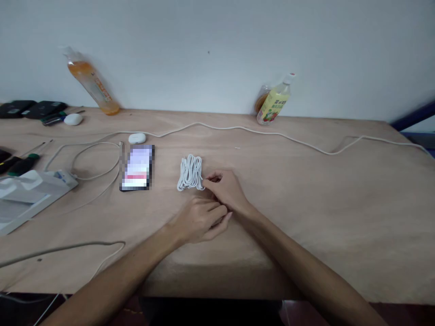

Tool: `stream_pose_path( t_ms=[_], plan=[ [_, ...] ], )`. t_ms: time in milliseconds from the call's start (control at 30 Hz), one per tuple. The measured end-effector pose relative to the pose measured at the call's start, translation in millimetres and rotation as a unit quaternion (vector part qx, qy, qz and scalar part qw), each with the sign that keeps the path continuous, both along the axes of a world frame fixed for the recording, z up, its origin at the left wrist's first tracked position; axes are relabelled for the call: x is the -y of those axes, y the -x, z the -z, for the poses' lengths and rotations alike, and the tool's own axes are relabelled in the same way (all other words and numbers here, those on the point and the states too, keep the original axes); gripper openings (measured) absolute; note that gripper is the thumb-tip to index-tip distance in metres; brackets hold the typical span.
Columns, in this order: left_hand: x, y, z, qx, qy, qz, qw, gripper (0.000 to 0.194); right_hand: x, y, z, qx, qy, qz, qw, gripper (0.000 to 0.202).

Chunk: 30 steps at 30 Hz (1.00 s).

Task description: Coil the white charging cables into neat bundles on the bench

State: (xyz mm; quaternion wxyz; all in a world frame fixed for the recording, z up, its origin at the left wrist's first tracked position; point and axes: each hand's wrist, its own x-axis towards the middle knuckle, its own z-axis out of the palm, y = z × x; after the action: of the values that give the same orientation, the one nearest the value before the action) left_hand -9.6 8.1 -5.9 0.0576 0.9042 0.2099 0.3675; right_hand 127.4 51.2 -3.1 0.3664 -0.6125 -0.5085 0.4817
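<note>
A bundle of white cable (190, 173), folded into several loops, lies on the wooden table in front of me. My right hand (228, 188) is at its right edge, thumb and fingertips curled together in a pinch on the cable there. Nearer to me, my left hand (203, 219) rests by my right wrist with its fingers curled in. Whatever those fingers may hold is hidden from view. To the left of the bundle lies a phone (137, 167) with its screen lit and blurred.
A white earbud case (137, 138) sits behind the phone. A long white cord (238, 128) crosses the table's back. Against the wall lean an orange drink bottle (93, 83) and a yellow one (274, 102). A white power strip (37, 192) and screwdrivers (23, 165) occupy the left.
</note>
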Motion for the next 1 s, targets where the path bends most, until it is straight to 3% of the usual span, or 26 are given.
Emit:
stream_pose_path(
  t_ms=[133,367,500,633,733,867,933,1000],
  plan=[
    [-1.8,1.1,1.3,-0.014,0.005,-0.008,1.0,0.037,2.4,-3.5,-6.7,-0.008,0.018,0.018,1.0,0.009],
    [-2.5,2.6,0.3,-0.033,0.026,-0.033,0.999,0.038,13.0,-29.4,-14.0,-0.027,0.053,-0.007,0.998,0.009],
    [-2.3,2.0,-1.7,-0.001,0.014,-0.083,0.996,0.035,19.9,-43.4,-16.0,-0.03,0.038,0.009,0.999,0.01],
    [-3.5,2.5,-4.4,0.034,-0.008,-0.129,0.991,0.036,25.4,-49.5,-15.3,0.031,0.0,0.039,0.999,0.012],
    [-4.6,3.0,-5.8,0.044,-0.012,-0.162,0.986,0.035,31.5,-51.4,-15.7,0.157,-0.039,0.036,0.986,0.012],
    [-8.6,4.8,-5.6,0.116,-0.002,-0.271,0.956,0.02,39.8,-48.3,-18.7,0.331,-0.122,0.057,0.934,0.005],
    [-13.5,7.4,-3.3,0.159,0.032,-0.336,0.928,0.007,40.4,-41.7,-19.7,0.352,-0.165,0.064,0.919,0.009],
    [-20.0,11.1,1.3,0.194,0.087,-0.391,0.895,0.015,37.2,-31.5,-19.8,0.352,-0.188,0.032,0.916,0.009]
  ],
)
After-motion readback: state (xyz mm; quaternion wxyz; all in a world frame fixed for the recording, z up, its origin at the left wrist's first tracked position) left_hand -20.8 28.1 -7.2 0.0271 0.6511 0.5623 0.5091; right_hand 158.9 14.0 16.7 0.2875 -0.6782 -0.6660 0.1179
